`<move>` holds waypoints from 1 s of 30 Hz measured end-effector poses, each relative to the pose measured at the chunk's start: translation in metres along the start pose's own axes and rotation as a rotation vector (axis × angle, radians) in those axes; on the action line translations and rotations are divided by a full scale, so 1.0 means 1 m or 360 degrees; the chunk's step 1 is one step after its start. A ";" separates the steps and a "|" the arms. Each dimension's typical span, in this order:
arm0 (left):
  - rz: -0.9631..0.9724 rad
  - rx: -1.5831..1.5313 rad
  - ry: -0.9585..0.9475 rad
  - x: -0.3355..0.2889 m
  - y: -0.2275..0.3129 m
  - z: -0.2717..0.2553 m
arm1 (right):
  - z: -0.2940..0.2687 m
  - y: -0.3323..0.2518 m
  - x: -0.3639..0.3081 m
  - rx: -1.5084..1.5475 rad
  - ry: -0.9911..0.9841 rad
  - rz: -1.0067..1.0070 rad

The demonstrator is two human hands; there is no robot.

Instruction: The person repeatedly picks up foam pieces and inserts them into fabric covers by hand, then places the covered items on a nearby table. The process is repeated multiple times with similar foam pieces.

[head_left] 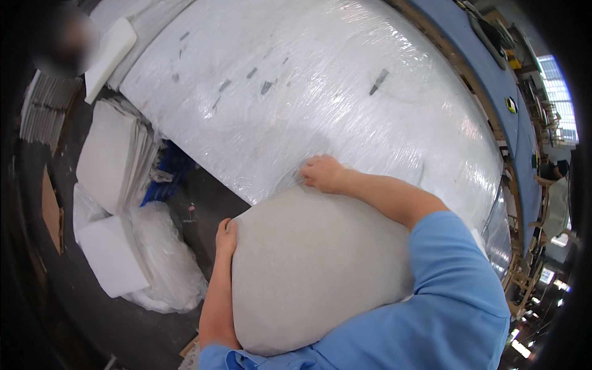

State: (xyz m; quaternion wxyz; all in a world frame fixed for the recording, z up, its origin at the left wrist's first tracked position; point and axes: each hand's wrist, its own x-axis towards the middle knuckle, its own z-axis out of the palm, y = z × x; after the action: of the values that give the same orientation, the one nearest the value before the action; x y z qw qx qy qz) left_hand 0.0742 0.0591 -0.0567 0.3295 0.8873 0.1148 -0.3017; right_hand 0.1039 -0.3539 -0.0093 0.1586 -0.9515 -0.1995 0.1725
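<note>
A large pale grey cushion [314,265], plump and rounded like a padded seat or pillow filling, sits close against the person's chest at the near edge of a wide table [345,92] covered in clear stretch film. The left hand [226,237] is wrapped over the cushion's left edge, fingers curled round its side and grasping it. The right hand [322,173] lies on the cushion's far rim where it meets the film, fingers bent and pinching down at the edge; whether it grips the cushion or only presses it cannot be told. The cushion looks soft and light for its bulk, likely to sag and squash under pressure, with a matt cloth skin that should not slip; it seems best held at opposite edges, as here, or hugged from beneath. On the floor to the left lie stacked white foam sheets [111,154], a white foam block [111,256] and a crumpled clear plastic bag [166,265].
</note>
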 end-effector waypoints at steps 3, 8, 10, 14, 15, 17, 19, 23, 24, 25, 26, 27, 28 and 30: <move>-0.0039 -0.0375 -0.0271 -0.041 0.009 -0.014 | -0.057 0.013 -0.051 0.0224 -0.0110 0.0441; -0.0105 -0.0974 -0.0612 -0.115 0.006 -0.051 | -0.166 0.001 -0.178 0.1018 -0.0018 0.1121; -0.0181 -0.1174 -0.0609 -0.125 0.007 -0.056 | -0.173 -0.022 -0.233 0.1466 0.0344 0.1395; -0.0313 -0.1679 -0.0951 -0.140 0.027 -0.056 | -0.123 -0.100 -0.308 0.2116 0.1346 0.1761; -0.0362 -0.1670 -0.1004 -0.135 0.027 -0.060 | -0.110 -0.127 -0.312 0.2431 0.1454 0.1687; -0.0464 -0.1652 -0.1108 -0.123 0.026 -0.066 | -0.082 -0.189 -0.312 0.2840 0.1503 0.1501; -0.0510 -0.1555 -0.1082 -0.130 0.029 -0.072 | -0.074 -0.257 -0.296 0.3122 0.1417 0.1271; -0.0545 -0.1215 -0.0794 -0.146 0.049 -0.073 | -0.093 -0.342 -0.254 0.3371 0.1397 0.0995; -0.0428 -0.1242 -0.0888 -0.149 0.046 -0.069 | -0.094 -0.351 -0.252 0.3329 0.1471 0.1084; -0.0311 -0.1272 -0.0957 -0.151 0.038 -0.068 | -0.096 -0.357 -0.247 0.3299 0.1525 0.1157; -0.0193 -0.1304 -0.1019 -0.152 0.030 -0.069 | -0.098 -0.363 -0.242 0.3268 0.1571 0.1225; -0.0083 -0.1226 -0.1041 -0.156 0.023 -0.069 | -0.098 -0.367 -0.240 0.3243 0.1586 0.1300; 0.0027 -0.1151 -0.1052 -0.157 0.016 -0.070 | -0.097 -0.369 -0.237 0.3217 0.1593 0.1369; 0.0129 -0.1124 -0.1180 -0.155 -0.002 -0.083 | -0.100 -0.374 -0.225 0.3178 0.1645 0.1580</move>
State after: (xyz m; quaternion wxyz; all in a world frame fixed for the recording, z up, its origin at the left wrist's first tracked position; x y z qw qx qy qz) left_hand -0.0111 0.1138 0.0870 0.6392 0.5589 0.0506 -0.5257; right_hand -0.1728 -0.1493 0.2781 0.7948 -0.3419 0.4901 -0.1062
